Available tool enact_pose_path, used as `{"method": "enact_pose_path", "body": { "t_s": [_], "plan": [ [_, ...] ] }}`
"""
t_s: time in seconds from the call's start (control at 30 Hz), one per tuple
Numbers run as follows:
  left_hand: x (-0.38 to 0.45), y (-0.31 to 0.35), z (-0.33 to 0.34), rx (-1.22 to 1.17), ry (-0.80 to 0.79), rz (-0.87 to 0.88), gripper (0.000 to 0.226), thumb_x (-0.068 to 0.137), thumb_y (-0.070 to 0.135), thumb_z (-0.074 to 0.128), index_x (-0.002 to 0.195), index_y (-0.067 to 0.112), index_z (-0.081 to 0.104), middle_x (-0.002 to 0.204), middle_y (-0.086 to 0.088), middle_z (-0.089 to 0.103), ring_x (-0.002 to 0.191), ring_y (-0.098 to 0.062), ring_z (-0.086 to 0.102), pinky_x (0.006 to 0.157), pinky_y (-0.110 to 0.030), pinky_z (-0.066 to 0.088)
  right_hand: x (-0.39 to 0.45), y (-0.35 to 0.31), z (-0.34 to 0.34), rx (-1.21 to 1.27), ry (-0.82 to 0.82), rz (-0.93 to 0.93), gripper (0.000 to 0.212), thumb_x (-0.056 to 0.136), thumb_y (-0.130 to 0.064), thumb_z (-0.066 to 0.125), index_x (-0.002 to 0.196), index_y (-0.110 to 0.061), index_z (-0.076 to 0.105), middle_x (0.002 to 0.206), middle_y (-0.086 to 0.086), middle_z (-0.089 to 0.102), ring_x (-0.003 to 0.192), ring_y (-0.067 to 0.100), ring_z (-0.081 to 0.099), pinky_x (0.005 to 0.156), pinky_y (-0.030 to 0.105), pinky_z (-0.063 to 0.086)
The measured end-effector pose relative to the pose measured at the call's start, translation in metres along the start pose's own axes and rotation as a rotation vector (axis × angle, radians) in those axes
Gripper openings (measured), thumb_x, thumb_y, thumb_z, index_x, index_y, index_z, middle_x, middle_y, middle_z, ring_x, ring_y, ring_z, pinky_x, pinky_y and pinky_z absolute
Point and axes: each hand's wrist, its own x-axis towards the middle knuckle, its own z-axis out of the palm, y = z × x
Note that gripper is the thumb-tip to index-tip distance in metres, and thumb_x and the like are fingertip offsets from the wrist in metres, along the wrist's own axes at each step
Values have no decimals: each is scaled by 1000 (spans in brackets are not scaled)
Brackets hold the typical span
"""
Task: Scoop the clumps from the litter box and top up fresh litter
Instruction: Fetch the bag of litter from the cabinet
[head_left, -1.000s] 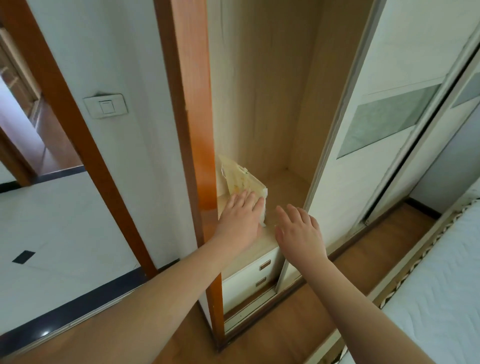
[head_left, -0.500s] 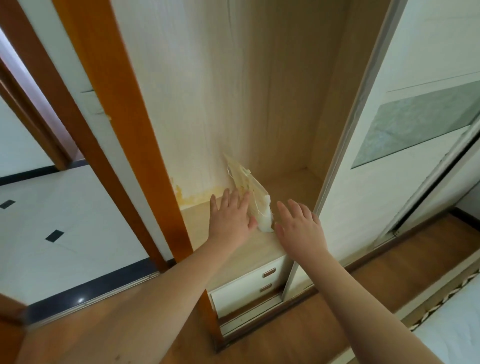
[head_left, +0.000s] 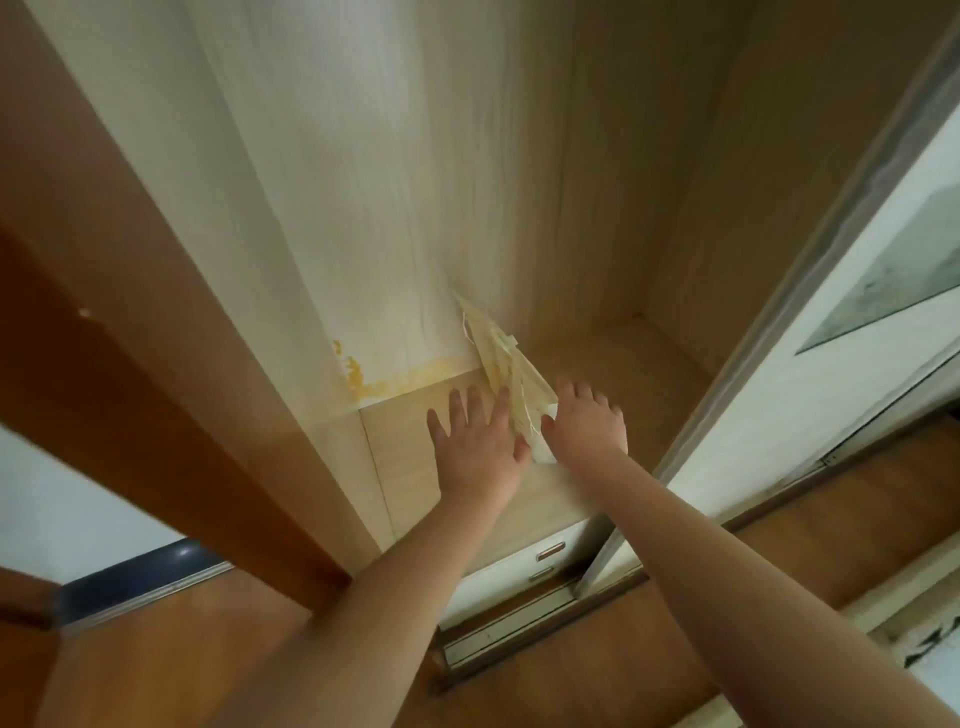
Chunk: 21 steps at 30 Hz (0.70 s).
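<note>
- Since a moment before, both hands had closed in on the pale litter bag (head_left: 511, 382) at frame centre, standing on the wardrobe shelf (head_left: 410, 452).
- Left hand (head_left: 480, 441) and right hand (head_left: 584, 423) flanked it, fingers spread, touching, not yet gripping.
- Likely fetching fresh litter; no litter box visible.
- Sliding door (head_left: 779, 364) at right narrowed access.

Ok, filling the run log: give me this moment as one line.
stage: fetching litter | left hand: open, beside bag | right hand: open, beside bag | bag: on wardrobe shelf, not yet lifted
</note>
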Motion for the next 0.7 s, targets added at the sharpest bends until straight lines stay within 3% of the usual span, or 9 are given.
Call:
{"method": "enact_pose_path", "body": {
  "t_s": [0.23, 0.43, 0.7],
  "plan": [
    [3, -3, 16, 7, -22, 21, 64, 100, 47, 31, 155, 29, 5, 164, -10, 8, 150, -34, 1, 117, -58, 2, 58, -18, 15, 51, -85, 22, 53, 95, -29, 45, 142, -9, 31, 136, 15, 48, 125, 31, 46, 98, 39, 39],
    [-1, -3, 18, 13, -31, 26, 64, 100, 46, 30, 155, 29, 3, 164, -9, 4, 151, -33, -2, 118, -57, 0, 76, -18, 29, 113, -122, 155, 31, 95, -15, 43, 125, -13, 51, 111, 9, 63, 96, 28, 64, 66, 31, 45],
    [-9, -5, 21, 5, 4, 49, 63, 98, 41, 38, 155, 24, 16, 163, -12, 14, 151, -33, 5, 118, -56, 5, 61, -12, 36, -6, -168, 97, 29, 89, 2, 47, 105, -11, 67, 101, 7, 68, 91, 25, 67, 65, 28, 48]
  ]
}}
